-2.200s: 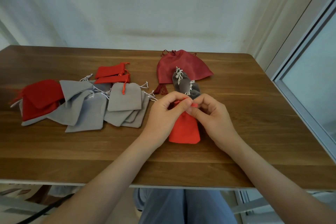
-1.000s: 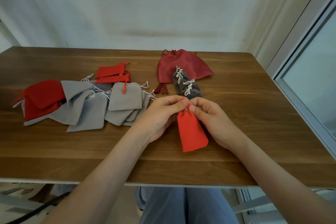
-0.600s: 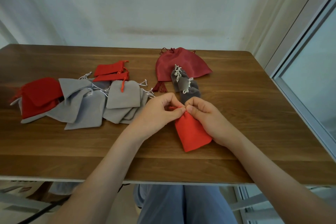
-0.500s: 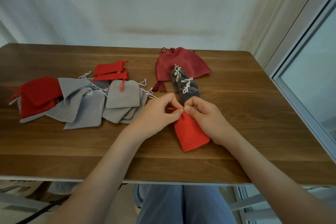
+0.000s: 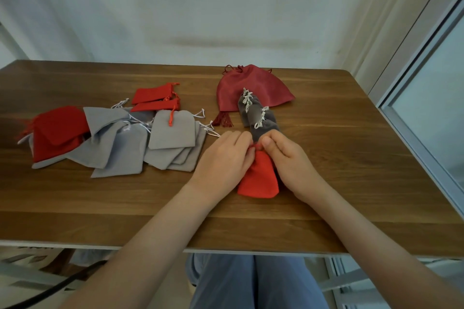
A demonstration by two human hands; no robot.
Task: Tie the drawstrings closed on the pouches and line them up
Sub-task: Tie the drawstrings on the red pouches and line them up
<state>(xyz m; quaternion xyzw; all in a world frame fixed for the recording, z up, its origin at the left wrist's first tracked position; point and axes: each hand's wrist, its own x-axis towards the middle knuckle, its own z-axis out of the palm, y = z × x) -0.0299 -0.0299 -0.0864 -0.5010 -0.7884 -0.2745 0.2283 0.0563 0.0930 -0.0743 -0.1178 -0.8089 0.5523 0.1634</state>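
A small red pouch point(image 5: 259, 179) lies on the wooden table point(image 5: 351, 158) between my hands, its gathered neck pointing away from me. My left hand point(image 5: 222, 160) and my right hand point(image 5: 288, 160) meet at that neck, each pinching the red drawstring there. Just beyond them a row of dark grey pouches point(image 5: 256, 115) with tied white strings leads up to a large maroon pouch point(image 5: 251, 88). To the left is a loose heap of light grey pouches point(image 5: 135, 143) and red pouches point(image 5: 57, 130).
Two more red pouches point(image 5: 155, 99) lie behind the heap. The table's front edge runs just below my forearms. A window frame point(image 5: 426, 118) stands off the right end. Bare tabletop shows to the right of my hands.
The red pouch has swung from tilted to nearly straight, bottom toward me. My hands have closed in over its neck and sit lower on the table.
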